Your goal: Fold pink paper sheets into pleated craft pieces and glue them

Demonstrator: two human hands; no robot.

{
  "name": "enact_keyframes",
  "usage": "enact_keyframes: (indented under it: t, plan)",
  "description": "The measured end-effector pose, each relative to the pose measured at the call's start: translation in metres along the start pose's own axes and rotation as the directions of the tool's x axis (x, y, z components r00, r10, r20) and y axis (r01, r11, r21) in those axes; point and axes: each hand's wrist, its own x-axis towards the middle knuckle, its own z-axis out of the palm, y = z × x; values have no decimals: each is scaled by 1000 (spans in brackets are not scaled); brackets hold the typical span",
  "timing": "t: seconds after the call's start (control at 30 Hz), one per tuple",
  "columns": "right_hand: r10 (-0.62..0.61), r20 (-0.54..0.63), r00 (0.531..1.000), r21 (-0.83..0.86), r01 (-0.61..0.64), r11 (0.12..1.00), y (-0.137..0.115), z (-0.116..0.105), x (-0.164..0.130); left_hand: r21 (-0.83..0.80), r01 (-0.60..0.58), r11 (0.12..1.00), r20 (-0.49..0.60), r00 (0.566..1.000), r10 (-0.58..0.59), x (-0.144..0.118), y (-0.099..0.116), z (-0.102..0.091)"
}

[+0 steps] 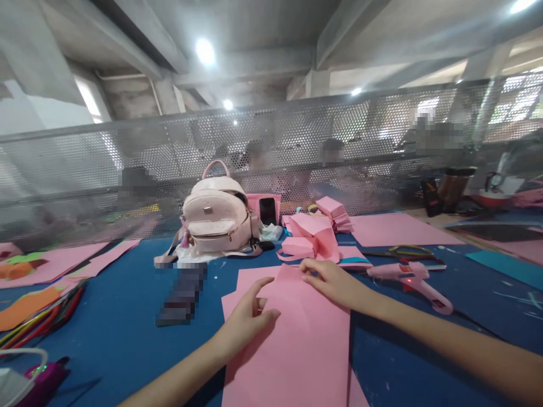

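- The left hand point(248, 316) lies on the near-left part of a large pink paper sheet point(292, 345); its fingers are loose and spread, holding nothing, with the thumb pointing up toward 1 o'clock.
- The right hand point(333, 281) rests on the far edge of the same sheet, at about 1 o'clock from the left hand. Its fingers are bent down and press on the paper edge; if they pinch the paper or only press it, I cannot tell.
- The pink sheet is flat on the blue table point(123, 316), in the centre, on top of more pink sheets whose edges show at its left side.
- At 12 o'clock from the right hand stand folded pink paper pieces point(311, 237), like small boxes or bags; what is inside them is not visible.
- At 3 o'clock from the right hand lies a pink glue gun point(413, 280), near but apart from it.
- At 11 o'clock from the left hand stands a pale pink backpack point(216, 217), upright and closed, so its contents are hidden. A black phone point(267, 211) leans just beside it at its right.
- At 9 o'clock, at the table edge, lie coloured sheets and sticks point(38, 314).
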Motion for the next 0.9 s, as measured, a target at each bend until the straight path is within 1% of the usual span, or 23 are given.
enact_keyframes:
  t: [0.1, 0.2, 0.27, 0.33, 0.4, 0.47, 0.53, 0.6, 0.63, 0.67, 0.7, 0.73, 0.77, 0.8, 0.83, 0.87, 0.9]
  plan:
    - [45, -24, 999, -47, -46, 998, 16, -5, -14, 34, 67, 997, 89, 994, -69, -16, -6, -12]
    - [63, -40, 997, -121, -67, 990, 26, -8, -28, 76, 112, 991, 80, 990, -118, -30, -11, -17]
    - [-7, -50, 999, -179, -2, 984, 23, -6, -32, 58, 150, 987, 81, 985, -154, -32, -11, -15]
    - [-131, -20, 991, -213, 124, 969, 12, -1, -29, 67, 152, 986, 80, 984, -157, -27, -10, -11]
    - [-241, 45, 970, -184, 245, 952, -4, 6, -22, 187, 80, 979, 68, 993, -95, -19, -8, -7]
    - [-302, 85, 949, -140, 312, 940, -19, 15, -14, 377, -33, 926, 55, 998, 13, -11, -6, -4]
    - [-310, 107, 945, -121, 322, 939, -28, 26, -5, 533, -121, 837, 54, 993, 109, -7, -6, -3]
    - [-277, 99, 956, -117, 288, 951, -30, 35, 2, 641, -189, 744, 62, 979, 195, -8, -6, -2]
    - [-260, 93, 961, -116, 270, 956, -28, 40, 5, 697, -232, 679, 77, 965, 251, -10, -6, -2]
    - [-249, 87, 965, -113, 258, 960, -26, 43, 8, 759, -288, 583, 113, 941, 318, -13, -6, -1]
    - [-244, 86, 966, -108, 252, 962, -24, 46, 10, 819, -349, 456, 166, 904, 395, -17, -6, -1]
    - [-241, 88, 966, -102, 250, 963, -22, 48, 11, 858, -413, 307, 246, 853, 460, -20, -6, 0]
    - [-240, 91, 966, -95, 249, 964, -21, 50, 13, 864, -478, 159, 343, 789, 510, -22, -7, 2]
    - [-241, 95, 966, -88, 249, 964, -20, 52, 14, 845, -534, 30, 434, 718, 545, -24, -9, 4]
    - [-242, 101, 965, -83, 250, 965, -21, 53, 15, 806, -586, -78, 520, 640, 566, -24, -12, 6]
    - [-242, 106, 964, -77, 251, 965, -23, 55, 17, 776, -612, -154, 570, 577, 585, -24, -15, 9]
    - [-242, 111, 964, -73, 251, 965, -25, 57, 18, 764, -612, -205, 585, 523, 619, -22, -20, 11]
